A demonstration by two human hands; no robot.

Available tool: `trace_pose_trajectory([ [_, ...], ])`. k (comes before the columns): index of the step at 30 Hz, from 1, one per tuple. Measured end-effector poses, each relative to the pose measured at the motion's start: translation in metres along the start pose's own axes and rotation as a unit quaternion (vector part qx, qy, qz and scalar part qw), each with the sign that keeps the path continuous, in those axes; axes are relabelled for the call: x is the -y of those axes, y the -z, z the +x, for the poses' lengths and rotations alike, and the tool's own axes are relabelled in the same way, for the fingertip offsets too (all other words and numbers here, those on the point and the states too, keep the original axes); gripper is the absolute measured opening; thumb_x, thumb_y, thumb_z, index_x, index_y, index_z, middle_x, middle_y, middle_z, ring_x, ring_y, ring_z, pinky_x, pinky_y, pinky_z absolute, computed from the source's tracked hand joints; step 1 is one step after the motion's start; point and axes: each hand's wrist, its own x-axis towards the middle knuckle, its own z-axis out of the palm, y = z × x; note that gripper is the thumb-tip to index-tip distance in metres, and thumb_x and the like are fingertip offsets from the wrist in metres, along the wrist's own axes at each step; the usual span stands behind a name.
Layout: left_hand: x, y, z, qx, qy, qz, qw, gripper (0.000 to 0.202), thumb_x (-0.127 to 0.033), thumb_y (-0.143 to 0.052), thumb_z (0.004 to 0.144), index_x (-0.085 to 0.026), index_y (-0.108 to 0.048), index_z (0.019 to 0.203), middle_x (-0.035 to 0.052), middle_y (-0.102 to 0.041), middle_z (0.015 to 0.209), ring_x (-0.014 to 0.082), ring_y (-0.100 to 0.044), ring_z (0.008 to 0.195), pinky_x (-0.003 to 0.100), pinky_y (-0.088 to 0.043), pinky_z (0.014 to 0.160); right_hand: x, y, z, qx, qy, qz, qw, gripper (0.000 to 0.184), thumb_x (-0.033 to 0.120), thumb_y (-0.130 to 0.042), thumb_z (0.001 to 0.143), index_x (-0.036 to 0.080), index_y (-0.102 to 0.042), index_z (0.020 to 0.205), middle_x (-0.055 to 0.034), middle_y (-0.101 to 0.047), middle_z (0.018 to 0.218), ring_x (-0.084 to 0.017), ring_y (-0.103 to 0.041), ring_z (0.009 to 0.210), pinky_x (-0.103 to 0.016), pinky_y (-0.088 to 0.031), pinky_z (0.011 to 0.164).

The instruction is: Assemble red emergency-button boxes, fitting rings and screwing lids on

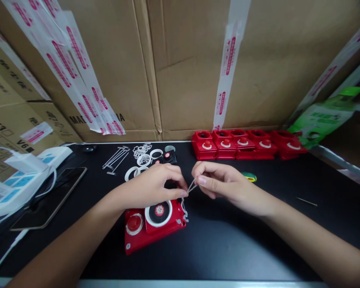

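A red box point(151, 236) lies tilted on the black table, with a black disc point(158, 212) in a white ring and a red round button point(135, 224) on its face. From its upper right corner hangs a short pale cord point(184, 212). My left hand point(156, 182) rests over the box's top edge, thumb and fingers pinched on the cord near that corner. To the right, my right hand point(219, 180) is closed on the other end of the cord, drawing a narrow loop out between both hands. The fingers partly hide the cord's ends.
Several red boxes point(225, 144) stand in a row at the back right. Behind my left hand lie white rings point(132, 173), a pale cord pile point(142, 150) and metal rods point(115, 158). A phone point(54, 200), power strip point(27, 180), screwdriver-like rod point(306, 201) and green bottle point(324, 116) flank these.
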Motion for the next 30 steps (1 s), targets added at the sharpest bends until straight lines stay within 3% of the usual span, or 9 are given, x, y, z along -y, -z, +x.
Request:
trace_pose_trajectory([
  [3, -0.002, 0.001, -0.001, 0.014, -0.016, -0.015, 1.000, 0.007, -0.024, -0.078, 0.100, -0.022, -0.083, 0.095, -0.0005, -0.078, 0.099, 0.0177, -0.071, 0.101, 0.030, -0.047, 0.098, -0.009, 0.001, 0.003, -0.083, 0.018, -0.068, 0.994, 0.029, 0.047, -0.068, 0.104, 0.019, -0.066, 0.095, 0.0075, -0.042, 0.068, -0.011, -0.036, 0.060, -0.027, -0.030, 0.057],
  [6, -0.002, 0.001, -0.001, 0.005, -0.026, -0.020, 0.999, 0.005, -0.023, -0.080, 0.098, -0.021, -0.084, 0.095, 0.0006, -0.078, 0.100, 0.0184, -0.071, 0.103, 0.031, -0.047, 0.100, -0.018, 0.002, 0.006, -0.157, 0.070, -0.252, 0.952, 0.021, 0.038, -0.068, 0.105, 0.019, -0.071, 0.096, 0.0066, -0.043, 0.066, -0.013, -0.038, 0.061, -0.027, -0.033, 0.059],
  [9, 0.002, -0.001, 0.000, -0.028, -0.024, -0.054, 0.998, 0.005, -0.024, -0.081, 0.097, -0.021, -0.085, 0.096, 0.0022, -0.077, 0.102, 0.0189, -0.072, 0.101, 0.032, -0.050, 0.099, -0.026, -0.001, 0.006, -0.144, 0.114, -0.391, 0.902, 0.011, 0.027, -0.068, 0.104, 0.020, -0.073, 0.098, 0.0046, -0.053, 0.069, -0.012, -0.043, 0.060, -0.026, -0.035, 0.059],
  [11, 0.006, -0.003, 0.002, -0.064, -0.009, -0.101, 0.993, 0.007, -0.026, -0.081, 0.095, -0.021, -0.086, 0.096, 0.0037, -0.078, 0.104, 0.0198, -0.073, 0.101, 0.033, -0.051, 0.096, -0.029, -0.005, 0.004, -0.119, 0.121, -0.429, 0.887, 0.006, 0.019, -0.068, 0.102, 0.019, -0.071, 0.098, 0.0030, -0.060, 0.073, -0.012, -0.049, 0.061, -0.025, -0.037, 0.061],
  [14, 0.014, -0.006, 0.006, -0.114, 0.019, -0.151, 0.982, 0.009, -0.029, -0.082, 0.093, -0.022, -0.087, 0.094, 0.0049, -0.079, 0.105, 0.0212, -0.073, 0.104, 0.034, -0.052, 0.096, -0.032, -0.014, 0.002, -0.101, 0.128, -0.458, 0.874, 0.014, 0.014, -0.065, 0.101, 0.019, -0.063, 0.088, 0.0035, -0.056, 0.071, -0.012, -0.051, 0.060, -0.025, -0.036, 0.060],
  [17, 0.021, -0.010, 0.008, -0.126, 0.029, -0.169, 0.977, 0.011, -0.031, -0.082, 0.093, -0.022, -0.087, 0.094, 0.0051, -0.079, 0.102, 0.0209, -0.073, 0.101, 0.034, -0.054, 0.092, -0.031, -0.020, -0.001, -0.098, 0.134, -0.487, 0.858, 0.023, 0.014, -0.061, 0.102, 0.021, -0.052, 0.082, 0.0053, -0.048, 0.068, -0.012, -0.047, 0.057, -0.026, -0.032, 0.057],
  [24, 0.024, -0.015, 0.011, -0.136, 0.041, -0.191, 0.971, 0.013, -0.032, -0.081, 0.092, -0.022, -0.088, 0.095, 0.0049, -0.079, 0.099, 0.0197, -0.073, 0.093, 0.033, -0.054, 0.085, -0.025, -0.022, -0.005, -0.090, 0.119, -0.489, 0.860, 0.028, 0.013, -0.058, 0.101, 0.024, -0.041, 0.080, 0.0062, -0.046, 0.069, -0.012, -0.045, 0.056, -0.027, -0.031, 0.057],
  [30, 0.021, -0.012, 0.009, -0.140, 0.056, -0.192, 0.970, 0.013, -0.032, -0.081, 0.091, -0.022, -0.088, 0.094, 0.0046, -0.078, 0.097, 0.0196, -0.072, 0.092, 0.033, -0.054, 0.085, -0.024, -0.024, -0.006, -0.088, 0.120, -0.457, 0.877, 0.027, 0.012, -0.059, 0.098, 0.023, -0.043, 0.079, 0.0073, -0.044, 0.067, -0.010, -0.044, 0.055, -0.025, -0.033, 0.057],
])
